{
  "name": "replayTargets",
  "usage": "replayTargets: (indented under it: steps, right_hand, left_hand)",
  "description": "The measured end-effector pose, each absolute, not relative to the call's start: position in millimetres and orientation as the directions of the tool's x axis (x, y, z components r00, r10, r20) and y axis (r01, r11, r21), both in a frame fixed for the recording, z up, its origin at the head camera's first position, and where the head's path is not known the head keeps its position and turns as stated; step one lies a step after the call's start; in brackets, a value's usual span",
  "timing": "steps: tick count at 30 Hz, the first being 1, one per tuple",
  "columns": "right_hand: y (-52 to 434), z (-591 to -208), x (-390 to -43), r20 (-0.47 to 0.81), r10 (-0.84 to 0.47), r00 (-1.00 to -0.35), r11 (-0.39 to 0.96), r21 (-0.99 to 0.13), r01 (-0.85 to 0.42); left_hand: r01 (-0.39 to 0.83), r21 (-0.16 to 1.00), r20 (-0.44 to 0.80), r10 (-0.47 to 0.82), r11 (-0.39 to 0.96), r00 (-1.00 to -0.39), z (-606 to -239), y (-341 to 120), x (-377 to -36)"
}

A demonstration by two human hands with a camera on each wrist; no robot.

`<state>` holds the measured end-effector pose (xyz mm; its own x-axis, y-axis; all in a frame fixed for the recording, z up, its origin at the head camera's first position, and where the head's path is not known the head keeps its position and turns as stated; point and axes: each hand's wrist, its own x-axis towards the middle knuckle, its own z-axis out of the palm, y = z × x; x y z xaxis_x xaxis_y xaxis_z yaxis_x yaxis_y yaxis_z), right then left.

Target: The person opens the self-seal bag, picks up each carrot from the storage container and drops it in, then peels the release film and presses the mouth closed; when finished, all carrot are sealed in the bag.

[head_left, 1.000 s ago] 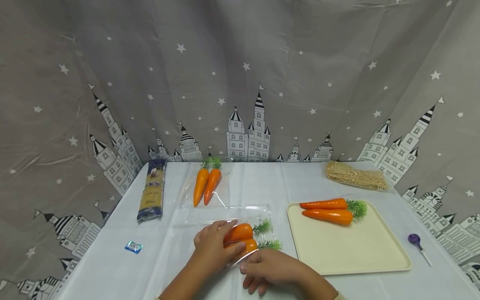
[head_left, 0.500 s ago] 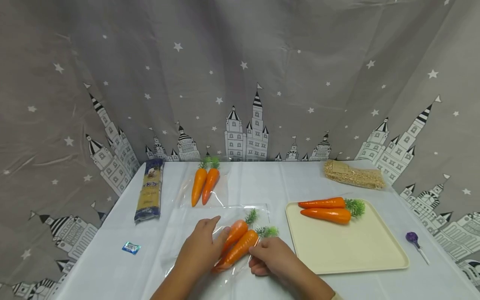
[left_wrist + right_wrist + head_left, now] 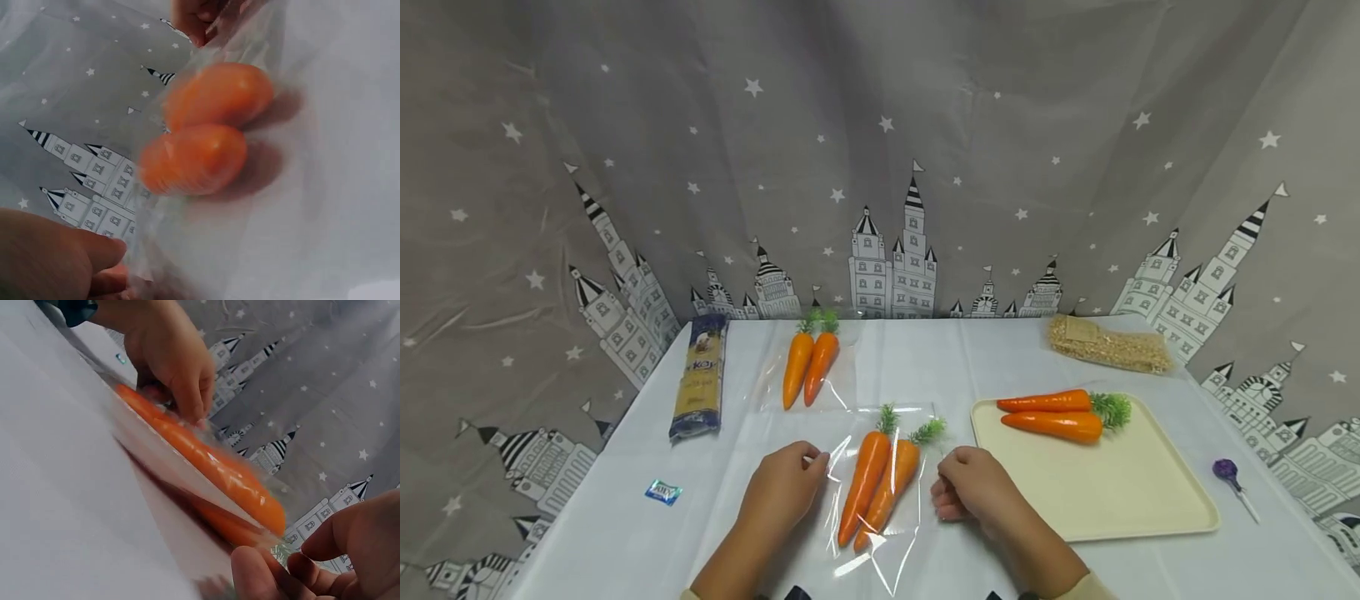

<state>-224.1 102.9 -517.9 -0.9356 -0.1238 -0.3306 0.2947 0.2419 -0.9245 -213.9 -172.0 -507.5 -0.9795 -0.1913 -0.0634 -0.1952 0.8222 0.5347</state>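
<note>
A clear plastic bag (image 3: 912,507) with two orange carrots (image 3: 867,482) inside hangs between my hands, their green tops toward the far side. My left hand (image 3: 786,483) pinches the bag's left edge. On the opposite edge, my right hand (image 3: 973,483) holds the plastic between thumb and fingers. Through the plastic in the left wrist view, the carrots (image 3: 194,159) show blunt ends. Farther back lies a second clear bag with two more carrots (image 3: 822,367). Two bare carrots (image 3: 1054,426) rest along the far side of a cream tray (image 3: 1120,500).
At the left stand a blue and gold pasta packet (image 3: 700,379) and a small blue-green wrapped sweet (image 3: 663,492). A bag of grains (image 3: 1108,344) lies back right. Beyond the tray's right edge is a purple lollipop (image 3: 1227,472). A grey curtain (image 3: 1037,100) hangs behind the white table.
The bagged carrots have swung from nearly sideways to lengthwise, tops pointing away. My left hand has moved off the carrots to the bag's left edge; my right hand has shifted rightward and away from me.
</note>
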Motion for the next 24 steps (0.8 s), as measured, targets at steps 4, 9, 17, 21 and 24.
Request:
replayTargets:
  steps: [4,9,17,21,24]
  right_hand:
    - [103.0,-517.5,-224.2,-0.306,-0.112,-0.945,0.252,-0.929,0.271]
    - [103.2,-517.4,-225.3,-0.231,-0.039,-0.972,0.188,-0.957,0.22]
    - [109.4,-508.0,-231.4,-0.072,0.06,-0.996,0.066,-0.995,0.076]
    - [114.1,-498.2,-230.1,-0.021,0.066,-0.998,-0.022,-1.0,0.019]
    - [117.1,-486.5,-227.2,0.022,0.064,-0.998,-0.035,-0.999,-0.024]
  left_hand:
    - [-0.216,0.564,-0.083,-0.206,0.797,-0.975,-511.6,-171.9,-217.6]
    - [-0.191,0.651,-0.07,-0.193,0.735,-0.979,-513.7,-169.1,-221.5]
    - [-0.138,0.851,-0.035,-0.208,0.507,-0.978,-507.9,-167.4,-217.8]
    - [-0.109,0.908,-0.024,-0.21,0.405,-0.977,-499.2,-165.3,-213.5]
    - [-0.064,0.932,0.013,-0.211,0.356,-0.977,-491.6,-163.4,-208.5]
